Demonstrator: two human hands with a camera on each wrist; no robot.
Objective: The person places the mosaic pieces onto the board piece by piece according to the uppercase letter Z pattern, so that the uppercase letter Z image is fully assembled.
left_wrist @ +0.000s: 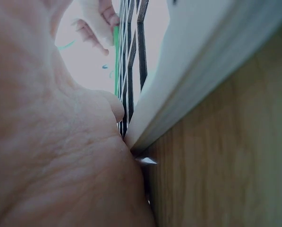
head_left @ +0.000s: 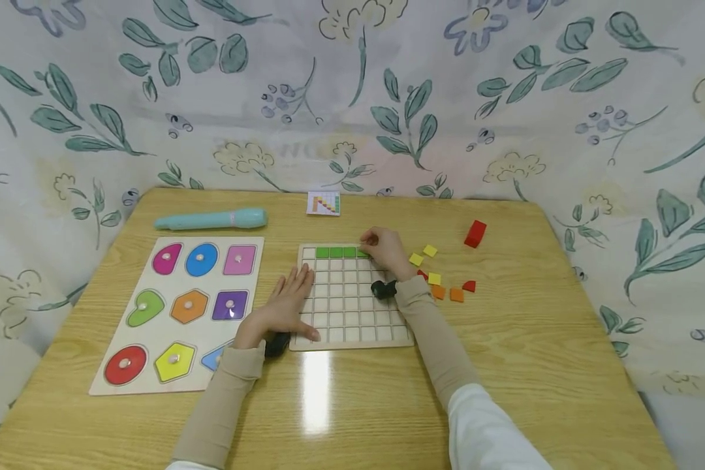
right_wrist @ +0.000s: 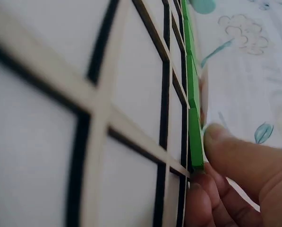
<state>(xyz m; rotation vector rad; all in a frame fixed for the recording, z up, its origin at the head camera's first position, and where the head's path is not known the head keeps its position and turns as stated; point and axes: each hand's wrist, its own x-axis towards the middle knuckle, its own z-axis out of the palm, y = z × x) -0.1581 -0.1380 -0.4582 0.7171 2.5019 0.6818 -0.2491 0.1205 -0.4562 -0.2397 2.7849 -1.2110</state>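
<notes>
Leftward, a pale puzzle board (head_left: 173, 282) carries 9 glossy shapes (head_left: 189, 306), with a smooth teal pen (head_left: 208, 220) behind. The left hand (head_left: 283, 310) spreads its fingers over the left edge of the wooden grid board (head_left: 352, 346). A small card (head_left: 323, 203) seems to bear an N-like pattern. The right hand (head_left: 386, 251) pinches the rightmost of 4 green tiles (head_left: 337, 252) in the top row; beyond lie yellow squares (head_left: 430, 250) and a red block (head_left: 475, 234).

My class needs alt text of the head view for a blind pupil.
A person's right hand touches a green tile in the top row of a grid board; the left hand rests on the board's left side. A shape puzzle and pen lie to the left, coloured pieces to the right, a card behind.
</notes>
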